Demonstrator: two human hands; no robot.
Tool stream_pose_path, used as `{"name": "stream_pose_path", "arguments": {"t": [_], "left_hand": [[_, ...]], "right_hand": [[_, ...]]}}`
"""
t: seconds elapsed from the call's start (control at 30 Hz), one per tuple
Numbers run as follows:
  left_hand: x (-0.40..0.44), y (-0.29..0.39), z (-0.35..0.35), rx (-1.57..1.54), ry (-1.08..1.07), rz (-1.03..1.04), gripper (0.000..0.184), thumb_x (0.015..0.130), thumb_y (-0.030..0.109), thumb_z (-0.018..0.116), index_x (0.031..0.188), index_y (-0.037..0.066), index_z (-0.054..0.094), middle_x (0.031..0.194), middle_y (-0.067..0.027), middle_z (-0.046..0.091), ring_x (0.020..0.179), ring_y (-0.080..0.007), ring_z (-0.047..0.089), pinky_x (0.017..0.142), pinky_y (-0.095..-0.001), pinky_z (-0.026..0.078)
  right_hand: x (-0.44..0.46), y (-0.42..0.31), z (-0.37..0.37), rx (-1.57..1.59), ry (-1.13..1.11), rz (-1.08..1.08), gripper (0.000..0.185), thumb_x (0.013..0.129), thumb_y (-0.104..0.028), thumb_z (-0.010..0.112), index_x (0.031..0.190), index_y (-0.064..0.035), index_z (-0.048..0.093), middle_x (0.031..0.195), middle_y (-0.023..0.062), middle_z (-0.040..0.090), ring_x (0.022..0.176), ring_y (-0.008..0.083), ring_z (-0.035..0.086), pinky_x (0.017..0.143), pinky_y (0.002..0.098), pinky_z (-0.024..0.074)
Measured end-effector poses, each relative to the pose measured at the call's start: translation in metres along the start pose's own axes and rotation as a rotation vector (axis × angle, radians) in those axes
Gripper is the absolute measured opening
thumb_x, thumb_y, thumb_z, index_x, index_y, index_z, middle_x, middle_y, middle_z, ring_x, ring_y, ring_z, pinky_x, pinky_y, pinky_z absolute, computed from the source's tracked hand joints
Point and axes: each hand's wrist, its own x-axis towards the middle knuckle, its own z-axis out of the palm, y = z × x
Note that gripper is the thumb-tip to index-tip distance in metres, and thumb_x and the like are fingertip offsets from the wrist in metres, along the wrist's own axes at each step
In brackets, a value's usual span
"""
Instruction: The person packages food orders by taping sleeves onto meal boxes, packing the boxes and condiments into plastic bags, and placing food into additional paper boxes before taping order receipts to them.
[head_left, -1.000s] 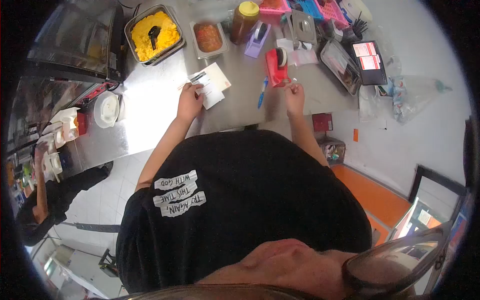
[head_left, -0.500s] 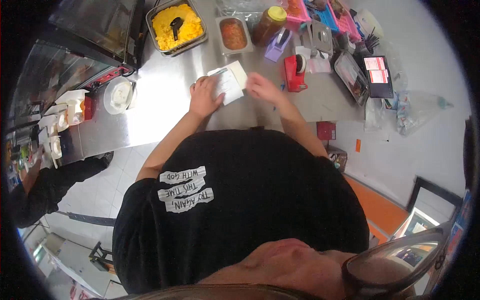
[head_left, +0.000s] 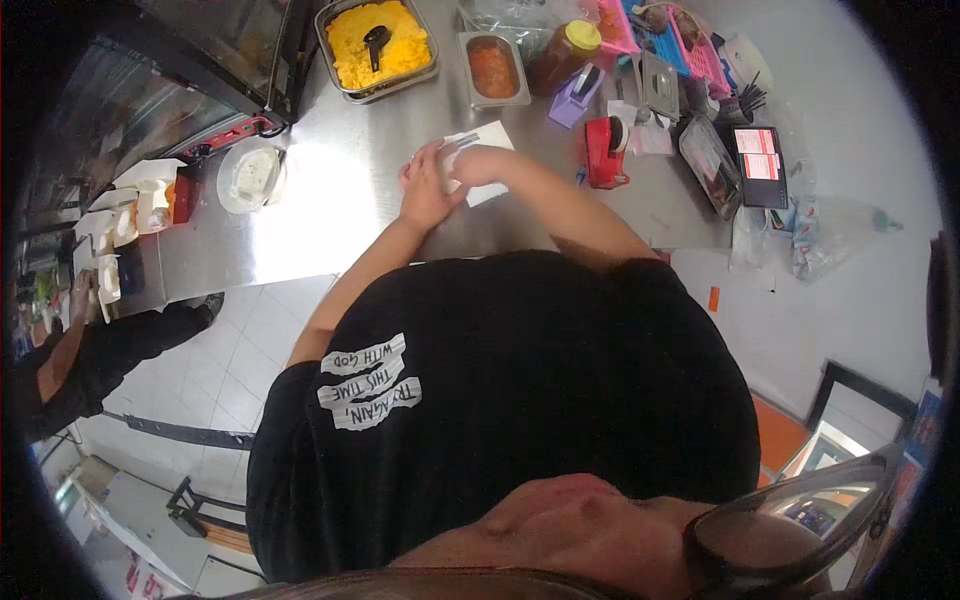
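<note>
A white paper sheet or pad (head_left: 497,136) with printed lines lies on the steel counter in front of me. My left hand (head_left: 430,193) rests at its left side, fingers stretched out over the edge and thumb towards the paper. Across the middle of the paper is my right hand (head_left: 480,166), its fingers curled in close beside the left fingers. Whatever the right fingers may hold is hidden. My right forearm covers part of the counter next to the sheet.
Beyond the paper stand a tray of yellow food (head_left: 392,62), a metal pan of red sauce (head_left: 493,70) and a yellow-lidded jar (head_left: 567,58). Purple (head_left: 574,97) and red tape dispensers (head_left: 604,150) are to the right. A white tub (head_left: 248,178) sits left; another person's arm (head_left: 66,350) shows far left.
My right hand has moved left from beside the paper onto it, next to my left hand. The left hand stays on the paper. The whole view has shifted slightly.
</note>
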Motion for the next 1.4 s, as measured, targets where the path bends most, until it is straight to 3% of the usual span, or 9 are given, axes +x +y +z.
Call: {"name": "stream_pose_path", "arguments": {"t": [0.17, 0.3, 0.4, 0.63, 0.67, 0.9, 1.0, 1.23, 1.4], "left_hand": [[-0.005, -0.015, 0.013, -0.05, 0.023, 0.019, 0.072, 0.073, 0.036, 0.078, 0.129, 0.007, 0.044, 0.142, -0.0126, 0.042, 0.135, -0.033, 0.034, 0.109, -0.0522, 0.025], [0.008, -0.032, 0.005, -0.179, -0.084, 0.249, 0.062, 0.071, 0.029, 0.082, 0.118, 0.004, 0.048, 0.136, -0.0155, 0.049, 0.137, -0.0387, 0.033, 0.111, -0.0482, 0.028], [0.012, -0.013, -0.025, -0.178, -0.173, 0.259, 0.059, 0.071, 0.022, 0.082, 0.117, 0.003, 0.049, 0.132, -0.0186, 0.051, 0.132, -0.04, 0.04, 0.11, -0.0459, 0.033], [-0.065, -0.005, -0.074, -0.06, 0.198, -0.072, 0.039, 0.083, 0.005, 0.065, 0.12, 0.001, 0.052, 0.127, -0.0191, 0.053, 0.121, -0.0357, 0.05, 0.105, -0.0415, 0.038], [-0.085, -0.015, -0.078, -0.05, 0.245, -0.137, 0.038, 0.085, 0.005, 0.063, 0.12, 0.001, 0.052, 0.126, -0.0194, 0.053, 0.121, -0.0338, 0.051, 0.104, -0.0406, 0.039], [-0.13, -0.093, -0.112, 0.113, 0.532, -0.642, 0.048, 0.081, 0.013, 0.064, 0.126, 0.006, 0.051, 0.117, -0.0168, 0.061, 0.114, -0.0324, 0.057, 0.096, -0.0409, 0.046], [-0.101, -0.139, -0.159, 0.305, 0.516, -0.808, 0.056, 0.08, 0.022, 0.064, 0.132, 0.01, 0.047, 0.124, -0.0147, 0.059, 0.119, -0.0314, 0.054, 0.097, -0.0473, 0.044], [-0.051, -0.267, -0.296, 0.468, 0.563, -1.043, 0.069, 0.081, 0.019, 0.058, 0.144, 0.01, 0.033, 0.15, -0.0105, 0.035, 0.138, -0.0274, 0.034, 0.109, -0.0592, 0.028], [-0.077, -0.35, -0.337, 0.59, 0.416, -0.983, 0.057, 0.088, 0.022, 0.054, 0.141, 0.011, 0.038, 0.15, -0.0077, 0.034, 0.137, -0.0237, 0.035, 0.109, -0.0599, 0.026]], "right_hand": [[-0.015, -0.014, -0.029, -0.278, 0.344, 0.287, 0.045, 0.063, -0.038, 0.083, 0.096, -0.0087, 0.072, 0.098, 0.0151, 0.07, 0.092, 0.0285, 0.067, 0.08, 0.0397, 0.053], [-0.041, 0.017, -0.015, -0.509, 0.348, -0.365, 0.08, 0.054, -0.039, 0.084, 0.121, -0.0079, 0.055, 0.125, 0.0244, 0.051, 0.122, 0.0393, 0.045, 0.1, 0.0506, 0.0377], [-0.053, 0.012, 0.003, -0.303, 0.28, -0.206, 0.091, 0.05, -0.038, 0.087, 0.128, -0.0093, 0.049, 0.129, 0.0224, 0.046, 0.126, 0.0415, 0.04, 0.104, 0.0604, 0.0289], [-0.213, 0.076, 0.031, 0.266, 0.264, 0.054, 0.058, 0.067, -0.035, 0.079, 0.108, 0.0001, 0.057, 0.107, 0.0236, 0.056, 0.106, 0.0379, 0.055, 0.088, 0.0451, 0.0443], [-0.247, 0.094, 0.034, 0.485, 0.449, -0.202, 0.055, 0.067, -0.028, 0.079, 0.11, -0.0011, 0.057, 0.106, 0.0226, 0.057, 0.101, 0.0374, 0.055, 0.088, 0.0449, 0.0445], [-0.366, 0.218, 0.045, 0.192, 0.35, 0.851, 0.08, 0.059, -0.04, 0.085, 0.122, -0.0032, 0.052, 0.122, 0.0223, 0.053, 0.117, 0.0376, 0.05, 0.099, 0.0461, 0.0405], [-0.35, 0.296, 0.071, -0.112, 0.614, 0.788, 0.077, 0.059, -0.05, 0.085, 0.109, 0.0021, 0.056, 0.107, 0.0233, 0.059, 0.101, 0.0383, 0.057, 0.087, 0.0452, 0.0461], [-0.338, 0.225, 0.083, -0.317, 1.428, 0.95, 0.055, 0.085, -0.041, 0.069, 0.112, 0.0053, 0.055, 0.106, 0.0218, 0.058, 0.099, 0.0376, 0.055, 0.089, 0.0474, 0.0442], [-0.237, 0.099, 0.13, 0.06, 1.361, 0.756, 0.04, 0.083, -0.024, 0.069, 0.107, 0.0044, 0.055, 0.099, 0.0194, 0.057, 0.087, 0.0311, 0.057, 0.074, 0.0385, 0.0473]]}}
